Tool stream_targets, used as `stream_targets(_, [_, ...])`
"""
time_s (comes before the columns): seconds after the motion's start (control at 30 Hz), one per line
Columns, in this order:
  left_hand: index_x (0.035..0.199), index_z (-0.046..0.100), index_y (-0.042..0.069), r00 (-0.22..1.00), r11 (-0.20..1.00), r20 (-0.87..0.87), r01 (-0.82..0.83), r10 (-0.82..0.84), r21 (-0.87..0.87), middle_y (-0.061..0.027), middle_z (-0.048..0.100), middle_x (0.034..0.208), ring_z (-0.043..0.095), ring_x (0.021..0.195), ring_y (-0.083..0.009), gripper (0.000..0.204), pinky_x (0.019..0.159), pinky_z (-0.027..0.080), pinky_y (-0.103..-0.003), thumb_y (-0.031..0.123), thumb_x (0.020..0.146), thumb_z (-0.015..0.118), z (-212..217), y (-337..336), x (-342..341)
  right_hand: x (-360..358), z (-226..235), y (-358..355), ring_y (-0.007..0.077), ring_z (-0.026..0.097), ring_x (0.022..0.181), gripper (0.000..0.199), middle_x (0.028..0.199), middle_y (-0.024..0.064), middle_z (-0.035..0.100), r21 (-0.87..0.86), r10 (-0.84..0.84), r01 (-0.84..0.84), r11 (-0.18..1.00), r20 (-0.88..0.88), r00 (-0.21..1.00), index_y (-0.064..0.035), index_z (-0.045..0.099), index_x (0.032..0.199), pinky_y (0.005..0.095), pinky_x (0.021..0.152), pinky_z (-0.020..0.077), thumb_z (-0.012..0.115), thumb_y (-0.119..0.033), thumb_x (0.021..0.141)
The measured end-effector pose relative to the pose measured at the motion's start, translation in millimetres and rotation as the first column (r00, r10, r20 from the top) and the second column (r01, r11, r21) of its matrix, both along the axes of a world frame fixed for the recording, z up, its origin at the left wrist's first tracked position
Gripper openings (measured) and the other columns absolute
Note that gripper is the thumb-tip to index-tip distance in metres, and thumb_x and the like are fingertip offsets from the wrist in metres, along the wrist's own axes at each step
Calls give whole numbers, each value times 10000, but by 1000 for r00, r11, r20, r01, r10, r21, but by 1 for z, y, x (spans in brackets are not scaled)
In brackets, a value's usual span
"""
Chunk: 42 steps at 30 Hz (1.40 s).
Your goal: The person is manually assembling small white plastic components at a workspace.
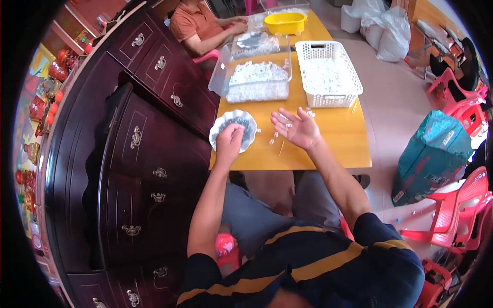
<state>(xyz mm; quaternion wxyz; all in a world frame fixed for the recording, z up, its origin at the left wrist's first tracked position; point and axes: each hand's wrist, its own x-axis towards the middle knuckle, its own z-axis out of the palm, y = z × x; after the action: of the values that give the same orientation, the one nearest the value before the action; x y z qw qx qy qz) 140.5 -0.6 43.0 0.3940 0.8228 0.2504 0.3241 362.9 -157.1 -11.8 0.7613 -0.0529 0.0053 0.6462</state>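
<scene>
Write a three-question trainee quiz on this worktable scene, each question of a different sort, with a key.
1. True or false: the person's left hand reaches into the small white scalloped dish of dark metal parts.
2. Multiple choice: the open right hand is held with its palm turned
A. up, with small white pieces on it
B. flat down on the yellow wooden table
C. round the rim of the white slotted plastic basket
3. Fill in: the clear plastic tub, filled with small white pieces, stands to the ____ of the basket in the head view.

Key: 1 true; 2 A; 3 left.
</scene>
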Motion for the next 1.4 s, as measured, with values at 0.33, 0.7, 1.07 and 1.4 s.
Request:
stream_targets(0.33, [1053, 750, 142, 977, 949, -174, 168, -123, 268, -147, 737, 837, 720, 756, -366, 189, 647, 564, -455, 227, 886, 729, 19, -99, 56, -19, -8, -21, 417, 412, 1455, 757, 1556, 307, 420, 178, 54, -64, 982, 62, 997, 27, 441, 1502, 537, 1229, 304, 365, -589, 1068])
stream_targets(0.7, [902, 704, 79, 986, 962, -137, 125, -94, 242, -164, 710, 790, 702, 737, -377, 129, 639, 540, -487, 201, 931, 673, -33, -100, 68, -33, -24, -60, 289, 562, 1275, 642, 1397, 193, 590, -81, -68, 89, 993, 231, 971, -38, 548, 1394, 451, 1127, 416, 361, -573, 1093])
stream_targets(1.07, [886, 670, 60, 962, 892, -271, 156, -40, 425, -167, 675, 880, 669, 799, -410, 97, 673, 532, -514, 147, 920, 647, -47, -49, 108, 28, -18, -89, 352, 665, 999, 186, 1077, 154, 694, 329, 172, 786, 524, 863, -476, -34, 687, 1104, 400, 878, 535, 658, -57, 922])
stream_targets(1.4, [914, 684, 71, 931, 894, -356, 220, -73, 390, -149, 653, 885, 659, 824, -382, 56, 720, 531, -486, 120, 895, 702, -60, -46, 114, 40, -35, -66, 300, 655, 883, 116, 937, 70, 669, 334, 424, 756, 562, 668, -611, -135, 759, 979, 431, 801, 534, 715, -139, 872])
